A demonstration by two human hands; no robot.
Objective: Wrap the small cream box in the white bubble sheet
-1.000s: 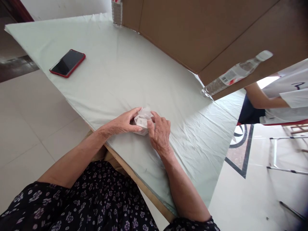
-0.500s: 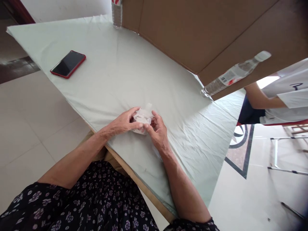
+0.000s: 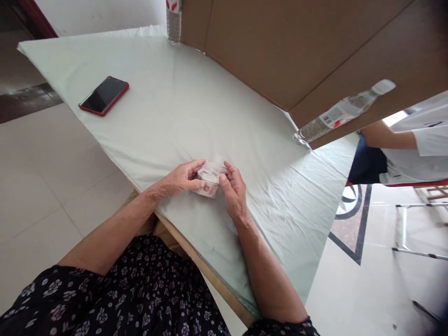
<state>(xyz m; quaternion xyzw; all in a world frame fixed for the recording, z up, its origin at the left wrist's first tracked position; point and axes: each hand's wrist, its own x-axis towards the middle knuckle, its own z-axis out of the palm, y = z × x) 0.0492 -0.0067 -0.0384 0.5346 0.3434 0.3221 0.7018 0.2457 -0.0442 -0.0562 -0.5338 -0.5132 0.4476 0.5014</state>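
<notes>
Near the front edge of the cloth-covered table, a small pale tissue pack point(image 3: 209, 185) with a reddish print on its front sits between my hands. Thin white, translucent material shows at its top. My left hand point(image 3: 182, 176) grips its left side, with the thumb along the front and the fingers behind. At the right side, my right hand point(image 3: 234, 187) holds it with bent fingers and the thumb near the top front corner. The fingertips behind the pack are partly hidden.
A phone in a red case point(image 3: 104, 96) lies at the table's left. A large cardboard panel point(image 3: 266, 51) stands across the back, with a clear bottle point(image 3: 345, 112) against its right end and another bottle point(image 3: 173, 23) at its left. A person in a white shirt point(image 3: 402, 149) sits beyond, at right.
My right thumb has shifted off the pack's front, so the reddish print now shows. The white material on top sits lower and flatter. The whole view has shifted slightly.
</notes>
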